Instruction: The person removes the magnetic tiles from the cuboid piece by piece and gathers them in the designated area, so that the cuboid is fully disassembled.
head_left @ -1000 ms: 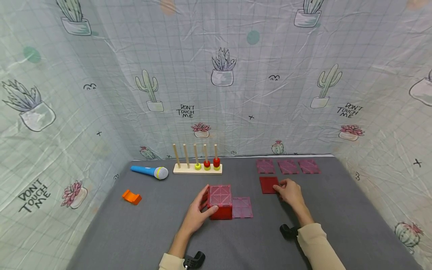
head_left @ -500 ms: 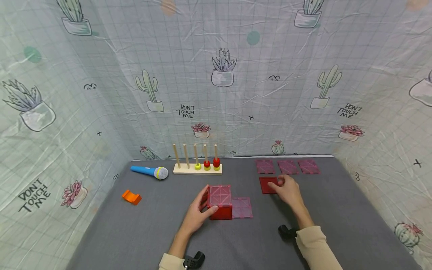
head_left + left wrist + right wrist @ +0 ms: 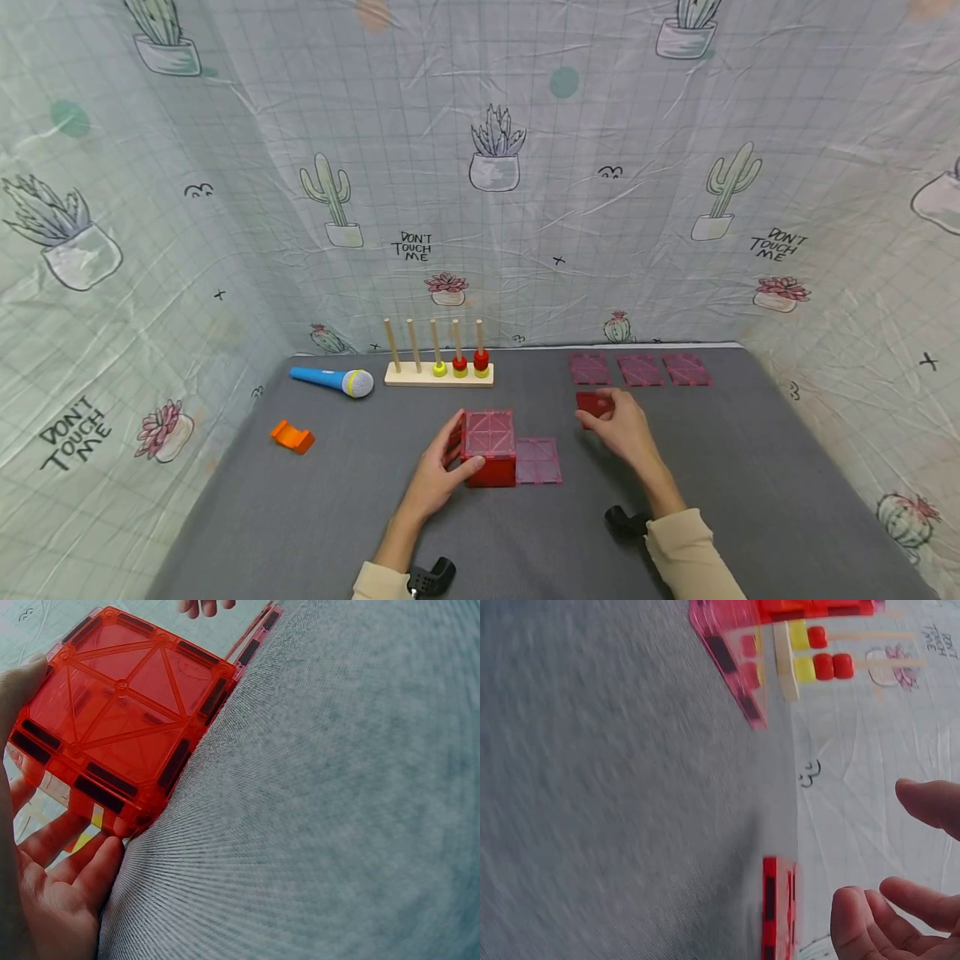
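A cube built of red see-through magnetic tiles (image 3: 489, 437) stands mid-table. My left hand (image 3: 435, 479) grips its left side, thumb on the near face and fingers round behind, as the left wrist view of the cube (image 3: 120, 697) also shows. Flat against the cube's right side lies a paler pink tile (image 3: 538, 461). My right hand (image 3: 626, 429) hovers by a darker red tile stack (image 3: 588, 402), partly covering it in the head view. In the right wrist view, thumb and fingertips (image 3: 849, 911) are spread apart with nothing between them, and the red stack (image 3: 780, 911) sits below them.
Three flat pink tiles (image 3: 640, 371) lie in a row at the back right. A wooden peg stacker (image 3: 438, 377) with red and yellow beads stands at the back. Left of it are a blue toy microphone (image 3: 330, 381) and an orange curved block (image 3: 292, 437).
My right hand has shifted left over the red stack, and its fingers have come off the stack's edge. The left hand and the cube have stayed put.
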### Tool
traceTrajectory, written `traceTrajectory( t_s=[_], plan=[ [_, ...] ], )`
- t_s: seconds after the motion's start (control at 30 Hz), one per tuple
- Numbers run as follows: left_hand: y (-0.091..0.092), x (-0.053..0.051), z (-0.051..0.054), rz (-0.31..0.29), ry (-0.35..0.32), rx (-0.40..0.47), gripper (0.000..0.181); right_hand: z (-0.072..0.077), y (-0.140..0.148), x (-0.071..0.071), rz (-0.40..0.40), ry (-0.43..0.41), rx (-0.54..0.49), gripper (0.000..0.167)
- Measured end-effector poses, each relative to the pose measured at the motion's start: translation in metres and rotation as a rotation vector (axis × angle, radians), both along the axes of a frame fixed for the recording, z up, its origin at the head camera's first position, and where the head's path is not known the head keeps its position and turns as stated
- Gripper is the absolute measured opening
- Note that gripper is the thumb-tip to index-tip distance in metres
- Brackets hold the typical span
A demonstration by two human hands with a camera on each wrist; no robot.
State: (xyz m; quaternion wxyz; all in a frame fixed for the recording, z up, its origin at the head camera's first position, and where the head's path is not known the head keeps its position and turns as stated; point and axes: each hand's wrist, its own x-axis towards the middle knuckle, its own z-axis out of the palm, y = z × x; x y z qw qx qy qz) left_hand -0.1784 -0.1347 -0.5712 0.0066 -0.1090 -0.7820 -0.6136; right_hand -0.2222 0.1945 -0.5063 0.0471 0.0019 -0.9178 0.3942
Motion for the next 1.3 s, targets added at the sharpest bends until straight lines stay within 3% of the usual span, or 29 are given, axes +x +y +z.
traceTrajectory(
  t_s=[0.23, 0.77, 1.3],
  plan=[
    [0.0, 0.0, 0.001, -0.002, 0.019, -0.008, 0.079, -0.002, -0.013, 0.007, 0.052, -0.004, 0.019, 0.064],
    [0.001, 0.001, 0.002, 0.012, -0.011, -0.014, 0.079, -0.012, -0.035, 0.019, 0.212, -0.024, 0.013, 0.068],
    [0.001, -0.001, 0.0, 0.008, -0.007, -0.006, 0.079, -0.019, -0.04, 0.022, 0.341, -0.068, 0.07, 0.077]
  ],
)
